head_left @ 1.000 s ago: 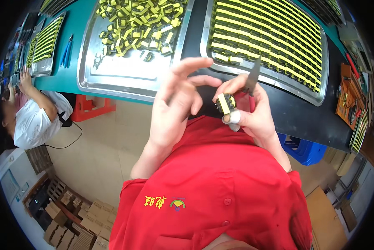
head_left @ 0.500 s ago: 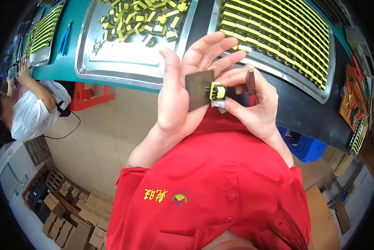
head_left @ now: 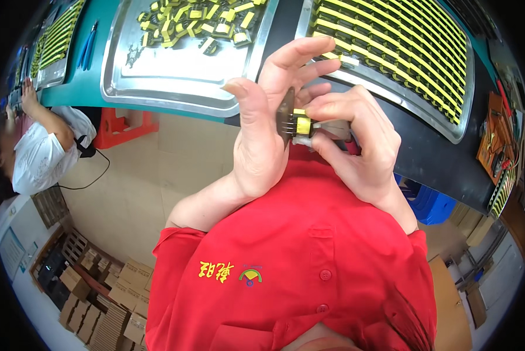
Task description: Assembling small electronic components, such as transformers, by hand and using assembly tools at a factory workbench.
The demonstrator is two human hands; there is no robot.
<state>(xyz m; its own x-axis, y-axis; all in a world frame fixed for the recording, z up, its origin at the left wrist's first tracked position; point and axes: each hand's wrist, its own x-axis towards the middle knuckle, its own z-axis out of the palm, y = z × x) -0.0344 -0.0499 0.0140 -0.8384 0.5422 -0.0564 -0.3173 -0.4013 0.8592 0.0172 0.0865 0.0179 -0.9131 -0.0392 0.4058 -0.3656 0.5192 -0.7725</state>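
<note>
My left hand has its fingers stretched and a dark flat plate held against the palm, seen almost edge-on. Between the thumb and fingers of my right hand is a small transformer wrapped in yellow tape. Its thin metal pins point left and meet the plate, though I cannot tell whether they pass into it. A tool with a grey blade and a red handle is also tucked in my right hand; its kind is partly hidden. Something whitish covers my right thumb tip.
A metal tray of loose transformers lies ahead on the left; another tray holds them in rows on the right. Blue-handled pliers are at the far left. A person works beside a red stool. A blue stool stands at right.
The plate has turned from showing its flat face to nearly edge-on. My right hand has rolled, bringing the transformer's pins against the plate, and the tool's blade has swung from upright to lying sideways.
</note>
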